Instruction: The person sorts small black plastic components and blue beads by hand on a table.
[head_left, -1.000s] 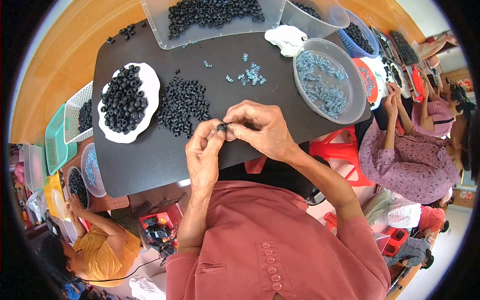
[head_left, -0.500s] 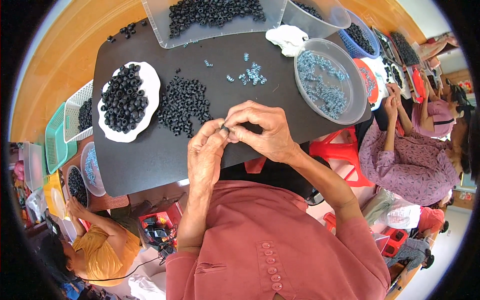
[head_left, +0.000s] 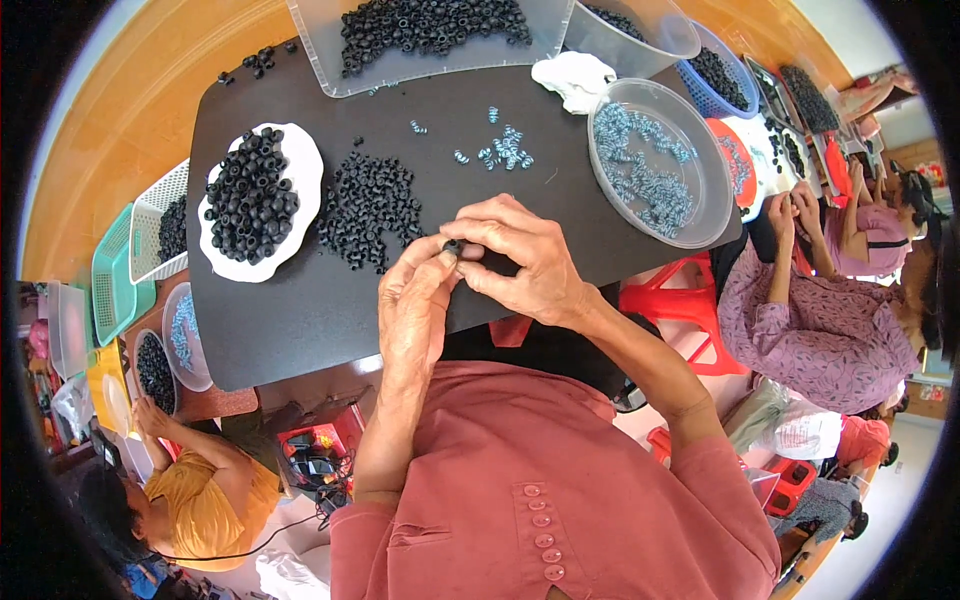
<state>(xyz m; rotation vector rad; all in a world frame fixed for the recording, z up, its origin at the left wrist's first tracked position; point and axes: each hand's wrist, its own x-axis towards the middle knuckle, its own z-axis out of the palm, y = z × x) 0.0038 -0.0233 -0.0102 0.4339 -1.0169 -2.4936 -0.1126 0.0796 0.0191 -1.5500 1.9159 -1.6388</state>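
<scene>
Close to the table's near edge, my left hand (head_left: pixel 408 305) pinches a small black plastic piece (head_left: pixel 453 246) between thumb and fingers. The fingertips of my right hand (head_left: pixel 530 262) press against the same piece from the other side. A heap of small black plastic parts (head_left: pixel 370 212) lies just beyond my left hand. Farther left, a white scalloped plate (head_left: pixel 306 165) carries larger round black pieces with holes (head_left: pixel 250 205). Loose bluish metal coil springs (head_left: pixel 507 150) are scattered beyond my hands. More springs fill part of a round clear tub (head_left: pixel 708 200) on the right.
A clear bin (head_left: pixel 450 74) of black pieces stands at the far edge, beside a crumpled white cloth (head_left: pixel 575 80). A red stool (head_left: pixel 690 310) is at the right. Co-workers sit on both sides, one in a yellow shirt (head_left: pixel 215 505), one in patterned purple (head_left: pixel 810 320).
My fingers have shifted slightly around the black piece, and more of it shows between the fingertips. Both hands stay in nearly the same place.
</scene>
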